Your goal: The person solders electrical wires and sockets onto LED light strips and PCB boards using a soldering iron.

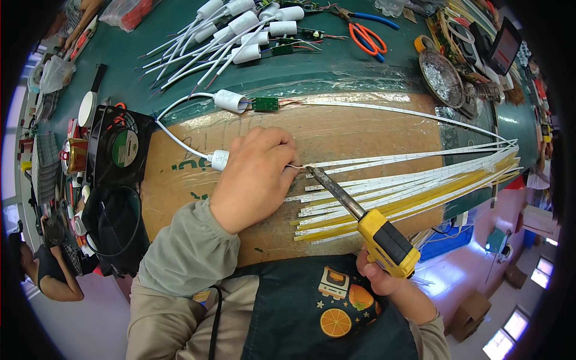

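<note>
My left hand (258,174), just left of the centre of the frame, is nearly closed, its fingertips pinched on thin wires (298,167); whatever lies under the palm I cannot tell. My right hand (381,277), lower right of centre, has its grip wrapped around the yellow-and-black handle of a soldering iron (389,243) (most of those fingers are hidden from me behind it). The iron's tip points up and left to the wire ends, by the end of a narrow white strip (360,161).

Right of the hands, more white and yellow strips (396,204) fan out toward the right of the frame, over a brown board (414,129). A white cap (220,160) shows just left of my left hand, and a white cable (180,139) curves from it up to a second white cap (230,101), with a green circuit board (265,104) beside it.

Farther out, on the green tabletop (384,69), capped cables (243,24) lie piled at the top, pliers (368,39) to their right. A black fan (123,147) stands at the left, a round metal dish (442,78) at the upper right.
</note>
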A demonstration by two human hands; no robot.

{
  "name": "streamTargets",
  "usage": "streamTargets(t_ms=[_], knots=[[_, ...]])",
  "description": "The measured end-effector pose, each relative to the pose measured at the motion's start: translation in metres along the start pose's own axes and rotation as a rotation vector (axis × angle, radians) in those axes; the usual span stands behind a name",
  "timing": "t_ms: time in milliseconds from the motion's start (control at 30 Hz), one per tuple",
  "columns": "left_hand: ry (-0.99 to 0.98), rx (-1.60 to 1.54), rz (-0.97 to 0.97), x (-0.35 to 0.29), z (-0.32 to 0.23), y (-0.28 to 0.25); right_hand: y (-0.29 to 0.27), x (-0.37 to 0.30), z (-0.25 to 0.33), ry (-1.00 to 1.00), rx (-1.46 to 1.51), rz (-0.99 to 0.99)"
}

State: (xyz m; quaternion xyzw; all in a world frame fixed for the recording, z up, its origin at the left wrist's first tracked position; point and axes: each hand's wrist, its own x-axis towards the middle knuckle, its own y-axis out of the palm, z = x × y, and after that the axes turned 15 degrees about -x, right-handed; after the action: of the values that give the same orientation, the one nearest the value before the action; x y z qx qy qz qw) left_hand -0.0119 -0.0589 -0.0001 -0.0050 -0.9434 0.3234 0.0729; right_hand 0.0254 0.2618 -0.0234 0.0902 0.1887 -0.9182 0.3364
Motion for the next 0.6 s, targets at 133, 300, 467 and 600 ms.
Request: streamTargets(t_ms=[133,300,467,600], knots=[[0.007,-0.023,-0.013,0.000,0.001,0.001,-0.001,0.002,0.002,-0.024,-0.071,0.000],[0.003,-0.020,-0.003,0.000,0.000,0.000,0.002,-0.001,-0.007,-0.035,-0.080,0.019],[0.005,-0.023,-0.002,0.000,0.001,0.001,0.002,0.000,-0.009,-0.107,-0.056,0.039],[0.005,-0.023,-0.004,0.000,0.001,0.000,-0.001,-0.002,-0.010,-0.080,-0.101,0.077]])
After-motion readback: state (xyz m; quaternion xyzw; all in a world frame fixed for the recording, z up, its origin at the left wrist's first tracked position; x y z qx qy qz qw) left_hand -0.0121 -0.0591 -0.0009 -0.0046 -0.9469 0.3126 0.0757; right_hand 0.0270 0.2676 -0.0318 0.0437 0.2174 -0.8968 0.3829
